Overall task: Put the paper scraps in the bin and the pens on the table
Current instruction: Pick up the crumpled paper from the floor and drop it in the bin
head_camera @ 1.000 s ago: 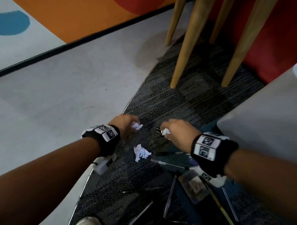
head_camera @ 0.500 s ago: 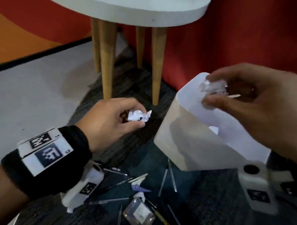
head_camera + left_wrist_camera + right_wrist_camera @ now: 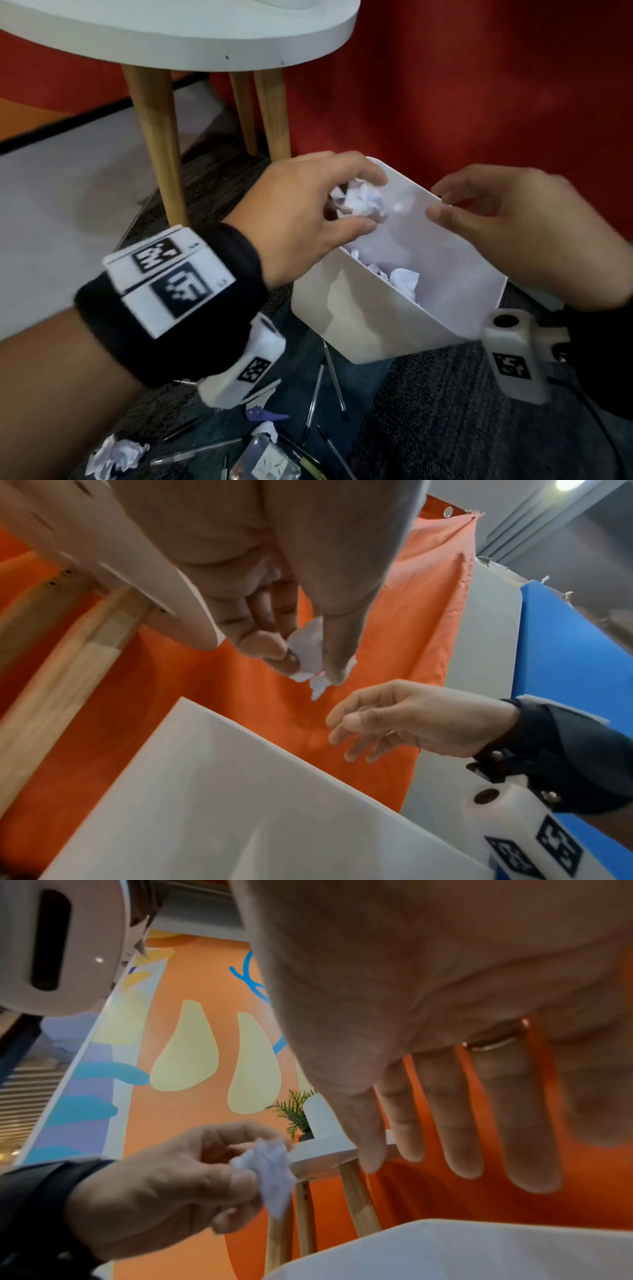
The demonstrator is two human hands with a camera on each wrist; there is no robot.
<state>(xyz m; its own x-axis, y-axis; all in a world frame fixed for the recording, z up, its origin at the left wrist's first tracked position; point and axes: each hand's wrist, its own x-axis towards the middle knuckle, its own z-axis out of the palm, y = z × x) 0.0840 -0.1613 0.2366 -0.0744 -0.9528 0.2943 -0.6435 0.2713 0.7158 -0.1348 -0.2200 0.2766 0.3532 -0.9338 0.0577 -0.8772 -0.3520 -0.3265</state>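
Observation:
A white bin stands on the carpet with crumpled paper inside. Over its left rim my left hand pinches a crumpled paper scrap, which shows between thumb and fingers in the left wrist view and in the right wrist view. My right hand hovers over the bin's right side, fingers relaxed and holding nothing. Several pens lie on the carpet in front of the bin. Another paper scrap lies at the lower left.
A white round table on wooden legs stands just behind the bin, against a red wall. A small clear plastic case lies among the pens. Grey floor stretches to the left.
My left hand has carried its scrap right and up over the bin. The right hand has let go of its scrap and its fingers have spread. The view has risen from the floor.

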